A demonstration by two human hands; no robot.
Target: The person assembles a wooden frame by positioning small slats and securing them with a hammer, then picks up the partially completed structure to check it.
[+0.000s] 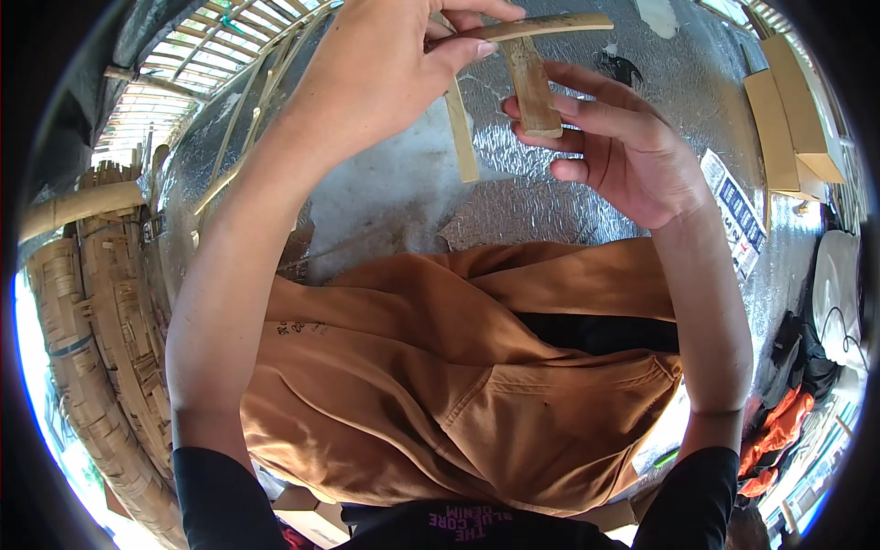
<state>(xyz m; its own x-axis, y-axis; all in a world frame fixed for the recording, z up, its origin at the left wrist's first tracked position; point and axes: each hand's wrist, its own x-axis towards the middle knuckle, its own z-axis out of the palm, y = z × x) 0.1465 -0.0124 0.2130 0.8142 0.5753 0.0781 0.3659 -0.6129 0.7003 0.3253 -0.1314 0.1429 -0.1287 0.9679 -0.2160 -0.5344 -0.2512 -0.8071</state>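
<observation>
At the top of the head view, my left hand (385,73) pinches a thin, slightly curved bamboo strip (559,27), which points out to the right. My right hand (632,151) is just below and to the right, its fingers closed around the lower part of a short, flat piece of bamboo (529,82). The flat piece stands nearly upright, its upper end meeting the underside of the curved strip; whether they are joined I cannot tell. A narrower pale strip (462,137) slants down below my left fingers, its upper end hidden by them.
Orange-brown cloth (412,339) with a stitched pocket covers my lap. Beyond it spreads silver foil sheeting (568,215) with a printed sheet (733,213) on its right. Woven bamboo (87,357) stands at left, cardboard boxes (788,119) at right. Long thin strips (240,137) lie at upper left.
</observation>
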